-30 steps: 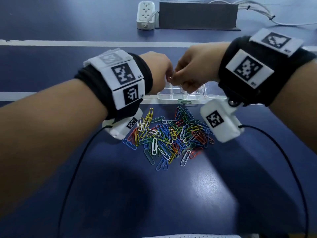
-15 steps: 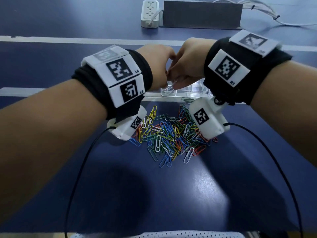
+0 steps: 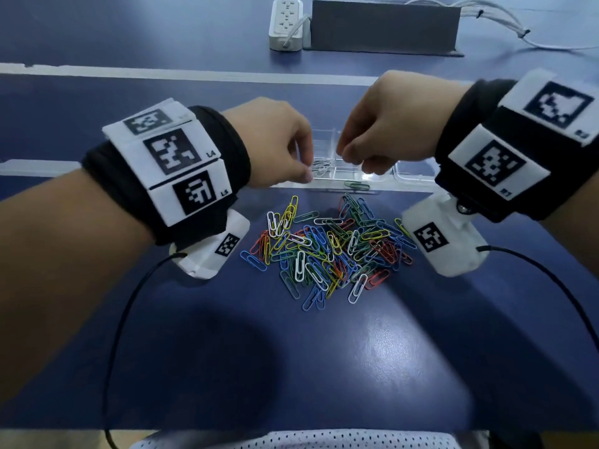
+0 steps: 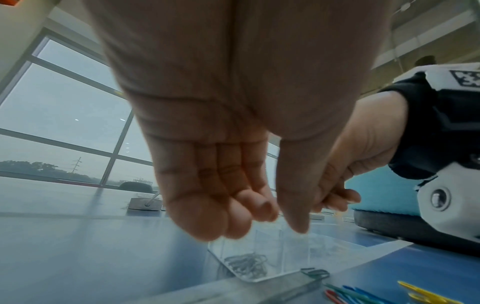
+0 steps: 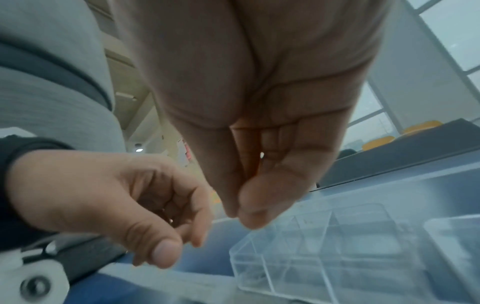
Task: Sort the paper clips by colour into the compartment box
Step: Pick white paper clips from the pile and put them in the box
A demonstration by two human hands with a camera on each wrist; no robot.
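Paper clips (image 3: 327,251) of mixed colours lie heaped on the blue table (image 3: 291,367), just in front of the clear compartment box (image 3: 337,171), above which both hands hover a little apart. The left hand (image 3: 275,144) has its fingers loosely curled downward, thumb tip close to them; the left wrist view shows nothing between them. The right hand (image 3: 382,124) brings thumb and fingertips together, but whether anything is pinched cannot be made out in any view. Both hands hide much of the box; only its near edge and part of its dividers show. A small cluster of pale clips (image 4: 246,265) lies in its near-left compartment; the other compartments are blurred. One green clip (image 3: 356,185) rests at the box's front edge. A white power strip (image 3: 287,22) and a grey panel (image 3: 382,27) stand well beyond.
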